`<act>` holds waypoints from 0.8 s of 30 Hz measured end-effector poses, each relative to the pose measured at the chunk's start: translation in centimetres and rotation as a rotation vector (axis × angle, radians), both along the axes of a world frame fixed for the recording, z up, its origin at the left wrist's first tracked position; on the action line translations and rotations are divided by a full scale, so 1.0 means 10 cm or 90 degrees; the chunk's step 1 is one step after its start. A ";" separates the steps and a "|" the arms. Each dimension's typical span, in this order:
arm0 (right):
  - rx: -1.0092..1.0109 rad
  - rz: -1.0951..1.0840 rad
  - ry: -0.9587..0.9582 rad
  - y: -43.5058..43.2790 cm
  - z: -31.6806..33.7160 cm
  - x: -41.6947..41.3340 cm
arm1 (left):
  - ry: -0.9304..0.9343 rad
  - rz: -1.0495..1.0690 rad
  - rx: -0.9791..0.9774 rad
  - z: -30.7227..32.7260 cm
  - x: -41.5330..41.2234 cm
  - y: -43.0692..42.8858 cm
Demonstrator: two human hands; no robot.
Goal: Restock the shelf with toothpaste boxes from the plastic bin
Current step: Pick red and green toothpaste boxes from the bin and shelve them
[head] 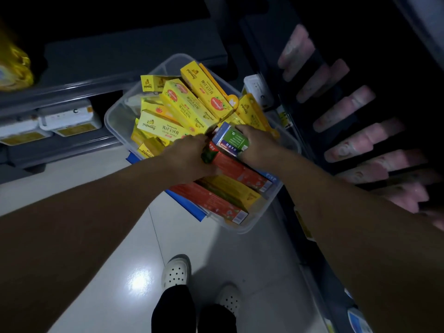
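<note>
Gripping the small blue, green and white cardboard box (230, 140), the fingers (243, 152) of your right hand (258, 146) are curled around its right end, with the thumb on its upper edge. The fingers of your left hand (185, 153) bend down at the dark green end of the long red cardboard box (237, 170) and touch it. I cannot tell if they close around it, because the tips are hidden. Both boxes lie at the centre of the frame, inside the clear plastic bin (113, 117), which stands on the pale tiled floor (108, 179).

I judge that these boxes are light and stiff, but thin card dents easily, so do not squeeze hard. The printed surface looks smooth and may slip. Take a long box across its narrow sides near the middle, not by the end flaps, which can open.

Counting now: there is one blue, green and white box and two red boxes in the lower right part of the bin. At least nine yellow cardboard toothpaste boxes (187, 102) are piled toward the upper left. The pile hides some, so an exact number is not possible. On the dark shelf (264, 32) at the right of the frame you have about eight pink packs (336, 114), all blurred. At the left edge two white trays (69, 116) with yellow labels sit on another shelf.
</note>
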State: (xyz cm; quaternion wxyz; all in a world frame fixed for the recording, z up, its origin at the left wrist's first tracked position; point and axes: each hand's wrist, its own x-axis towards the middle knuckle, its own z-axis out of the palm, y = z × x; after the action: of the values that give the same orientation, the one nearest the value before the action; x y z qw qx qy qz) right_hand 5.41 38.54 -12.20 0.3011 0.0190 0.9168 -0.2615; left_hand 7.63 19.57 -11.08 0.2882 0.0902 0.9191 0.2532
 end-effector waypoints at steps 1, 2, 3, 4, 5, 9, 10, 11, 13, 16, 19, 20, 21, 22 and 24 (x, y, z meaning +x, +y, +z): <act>-0.005 -0.004 0.009 0.01 -0.01 0.00 | -0.020 0.015 0.049 0.00 -0.01 0.06; -0.025 -0.011 0.014 0.02 0.00 0.00 | -0.037 0.031 0.078 -0.01 -0.02 0.11; -0.050 -0.018 0.017 0.04 0.00 0.00 | -0.047 0.050 0.092 0.00 -0.02 0.15; -0.075 -0.023 0.020 0.05 0.03 0.00 | -0.049 0.069 0.097 0.01 -0.02 0.18; -0.097 -0.026 0.023 0.06 0.06 0.01 | -0.045 0.082 0.098 0.01 -0.03 0.20; -0.195 -0.093 0.030 0.14 0.25 0.01 | -0.049 0.141 0.187 0.13 -0.04 0.20; -0.223 -0.107 0.034 0.16 0.32 0.01 | -0.065 0.167 0.228 0.19 -0.04 0.20; -0.244 -0.118 0.043 0.17 0.39 0.00 | -0.078 0.188 0.263 0.26 -0.05 0.20; -0.282 -0.146 0.063 0.21 0.56 0.00 | -0.090 0.210 0.304 0.44 -0.08 0.22; -0.347 -0.188 0.063 0.23 0.90 0.01 | -0.082 0.238 0.337 0.78 -0.11 0.25; -0.434 -0.216 0.034 0.26 1.30 0.07 | -0.079 0.220 0.356 1.18 -0.11 0.25; -0.456 -0.217 0.023 0.28 1.45 0.10 | -0.086 0.208 0.364 1.32 -0.11 0.25; -0.468 -0.223 0.017 0.30 1.59 0.13 | -0.091 0.199 0.373 1.47 -0.10 0.25; -0.472 -0.226 0.012 0.31 1.75 0.16 | -0.092 0.187 0.380 1.62 -0.09 0.26; -0.490 -0.246 0.008 0.36 2.05 0.21 | -0.082 0.163 0.391 1.92 -0.07 0.28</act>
State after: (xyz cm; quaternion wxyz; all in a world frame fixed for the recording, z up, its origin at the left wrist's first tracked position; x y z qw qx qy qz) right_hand 7.51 42.14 8.28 0.2258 0.0750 0.7338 -0.6363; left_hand 6.90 22.37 8.15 0.2707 0.0407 0.7835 0.5578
